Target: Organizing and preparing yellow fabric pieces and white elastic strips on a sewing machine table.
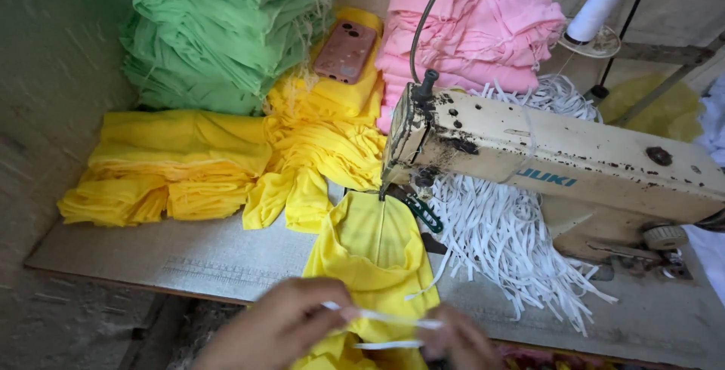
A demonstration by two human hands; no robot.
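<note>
White strip (389, 317) pinched taut between left hand (283, 325) and right hand (461, 340), low centre, over yellow cloth (374, 245) under sewing machine (551, 170)

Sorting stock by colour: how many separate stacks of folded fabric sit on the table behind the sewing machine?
4: green stack back left, pink stack back right, a yellow stack front left, another yellow stack under the phone. More may hide behind the machine.

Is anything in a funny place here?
Yes. A pink phone lies face down on the yellow cloth stack, between green and pink piles, an odd perch among fabric. The sewing machine has chipped, rust-spotted paint. White elastic strips sprawl loose under it.
</note>
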